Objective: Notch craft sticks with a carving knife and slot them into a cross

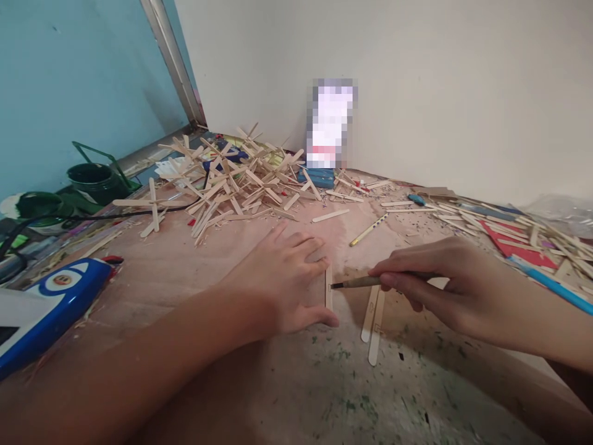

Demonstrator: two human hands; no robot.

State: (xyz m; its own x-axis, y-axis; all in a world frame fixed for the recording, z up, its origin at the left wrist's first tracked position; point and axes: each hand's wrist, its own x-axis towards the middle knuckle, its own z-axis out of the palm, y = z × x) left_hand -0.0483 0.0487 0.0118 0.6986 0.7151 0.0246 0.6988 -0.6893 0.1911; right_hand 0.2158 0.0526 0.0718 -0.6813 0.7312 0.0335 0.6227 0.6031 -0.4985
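My left hand (290,278) rests on the table, its fingers and thumb holding a popsicle stick (329,298) down near both ends. The stick lies on edge or flat, I cannot tell which, and bears a small drawn mark. In my right hand (430,278) is a slim wooden-handled tool (359,282). Its narrow dark tip meets the stick at the mark; whether it is a blade or a point is too small to tell. Just below that hand lie two popsicle sticks (374,334) side by side, each with a drawn mark.
Behind my left hand is a heap of crossed popsicle sticks (231,179). A pixelated phone (330,127) leans on the wall. A yellow pencil (368,230) lies ahead. Loose sticks crowd the right, the blue-and-white device (50,303) the left, near green paint containers (95,182).
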